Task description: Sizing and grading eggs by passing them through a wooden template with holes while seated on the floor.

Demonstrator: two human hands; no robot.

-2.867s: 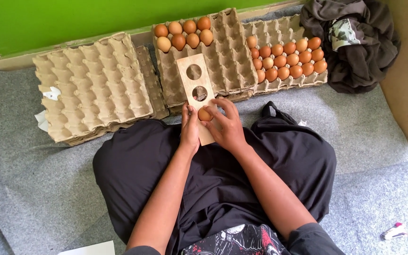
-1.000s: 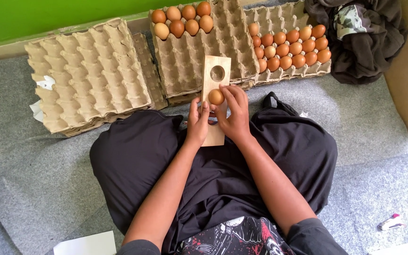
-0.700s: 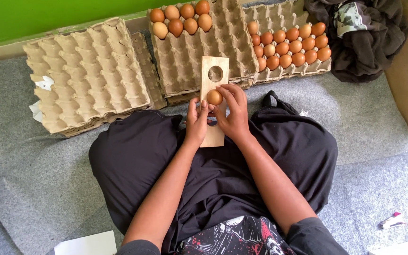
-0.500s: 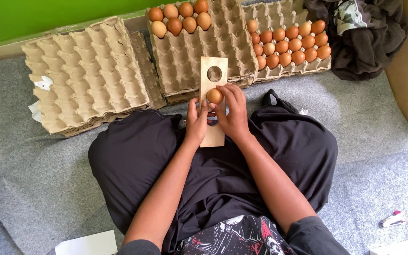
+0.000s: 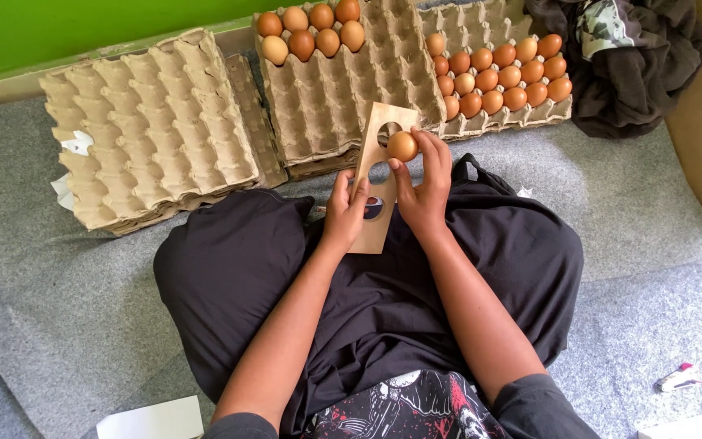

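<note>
A brown egg (image 5: 402, 146) is pinched between the thumb and fingertips of the right hand (image 5: 422, 185), which is closed around it. The egg is held at the uppermost round hole of a flat wooden board (image 5: 367, 232) with several holes cut in a row. The board is gripped at its lower left edge by the left hand (image 5: 344, 210), closed on it, and is held tilted above the lap, which is clothed in black. Just beyond the board, three cardboard egg trays are laid side by side on grey carpet (image 5: 58, 284): the left tray (image 5: 152, 130) without eggs, the middle tray (image 5: 351, 77) with a few eggs at its far end, the right tray (image 5: 497, 65) partly filled. A dark bundle of cloth (image 5: 635, 65) is seen beside the right tray.
</note>
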